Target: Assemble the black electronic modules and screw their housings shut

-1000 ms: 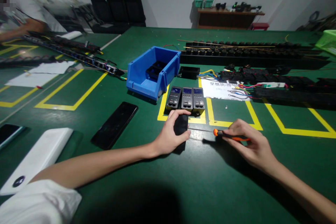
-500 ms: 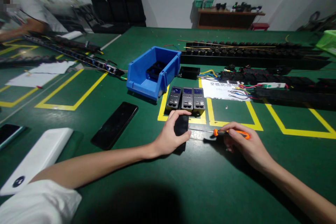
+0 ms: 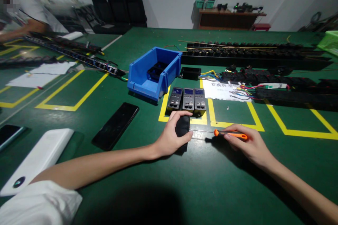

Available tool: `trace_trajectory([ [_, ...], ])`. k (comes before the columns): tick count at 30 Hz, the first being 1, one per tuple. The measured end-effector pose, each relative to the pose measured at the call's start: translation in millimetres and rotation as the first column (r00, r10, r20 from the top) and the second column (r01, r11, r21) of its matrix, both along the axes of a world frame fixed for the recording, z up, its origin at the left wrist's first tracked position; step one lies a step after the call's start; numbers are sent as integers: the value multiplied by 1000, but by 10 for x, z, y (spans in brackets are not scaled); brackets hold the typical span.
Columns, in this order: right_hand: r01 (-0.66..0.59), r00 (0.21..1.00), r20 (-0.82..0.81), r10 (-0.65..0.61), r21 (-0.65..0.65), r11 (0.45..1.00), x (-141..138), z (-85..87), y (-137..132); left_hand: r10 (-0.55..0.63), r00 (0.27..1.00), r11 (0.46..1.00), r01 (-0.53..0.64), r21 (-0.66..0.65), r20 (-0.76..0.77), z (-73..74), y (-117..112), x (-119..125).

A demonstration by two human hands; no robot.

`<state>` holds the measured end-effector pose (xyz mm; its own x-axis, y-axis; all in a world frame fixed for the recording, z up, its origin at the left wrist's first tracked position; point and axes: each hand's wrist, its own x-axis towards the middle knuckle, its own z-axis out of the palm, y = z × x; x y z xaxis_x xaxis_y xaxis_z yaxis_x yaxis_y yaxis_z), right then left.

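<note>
My left hand (image 3: pixel 170 137) is closed around a small black module (image 3: pixel 182 128) lying on the green table. My right hand (image 3: pixel 246 144) grips an orange-handled screwdriver (image 3: pixel 229 134) held level, its thin shaft pointing left and its tip at the module's right side. Just beyond the module, three grey modules with small screens (image 3: pixel 188 99) stand side by side inside a yellow taped square.
A blue bin (image 3: pixel 153 72) with black parts sits behind the modules. A black phone (image 3: pixel 115 124) and a white flat device (image 3: pixel 37 158) lie at left. Long black power strips (image 3: pixel 253 54), coloured wires and a paper label (image 3: pixel 224 89) fill the right rear. Another person works at the far left (image 3: pixel 23 17).
My right hand has shifted its fingers along the screwdriver handle, which now lies a little more level. My left hand and the black module have stayed put.
</note>
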<state>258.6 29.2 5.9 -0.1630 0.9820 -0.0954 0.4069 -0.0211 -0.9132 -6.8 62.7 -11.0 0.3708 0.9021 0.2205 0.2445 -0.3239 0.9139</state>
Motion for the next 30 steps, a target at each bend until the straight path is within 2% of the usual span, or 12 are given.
trace_trajectory([
  [4, -31, 993, 119, 4, 224, 974, 38, -40, -9, -1, 1000, 1000, 1, -12, -10, 2, -3, 2],
  [8, -123, 980, 195, 29, 491, 862, 50, -124, -32, -6, 1000, 1000, 6, -1, -7, 2, -4, 5],
  [10, -149, 979, 198, 44, 556, 818, 44, -157, -37, -6, 1000, 1000, 6, 6, -5, 4, -2, 6],
  [11, -148, 980, 192, 46, 562, 814, 38, -165, -37, -4, 1000, 1000, 4, 9, -5, 6, 0, 7],
  [14, -79, 991, 130, 18, 484, 871, 16, -153, -36, 1, 1000, 1000, -1, 11, -5, 8, 2, 7],
  [18, 66, 997, -56, -56, 192, 979, -14, -94, -40, 10, 1000, 1000, -10, -3, 4, 10, -2, 5],
  [21, 116, 949, -293, -116, -20, 993, -39, -69, -45, 13, 1000, 1000, -13, -8, 12, 13, -6, 3],
  [23, 110, 922, -361, -141, -106, 988, -53, -68, -45, 10, 1000, 1000, -10, -7, 13, 14, -5, 3],
  [26, 101, 949, -282, -142, -153, 983, -60, -78, -41, 13, 1000, 1000, -13, -6, 22, 12, 0, 4],
  [30, 77, 985, -145, -96, -129, 989, -37, -80, -34, 13, 1000, 1000, -13, -1, 22, 10, 2, 6],
])
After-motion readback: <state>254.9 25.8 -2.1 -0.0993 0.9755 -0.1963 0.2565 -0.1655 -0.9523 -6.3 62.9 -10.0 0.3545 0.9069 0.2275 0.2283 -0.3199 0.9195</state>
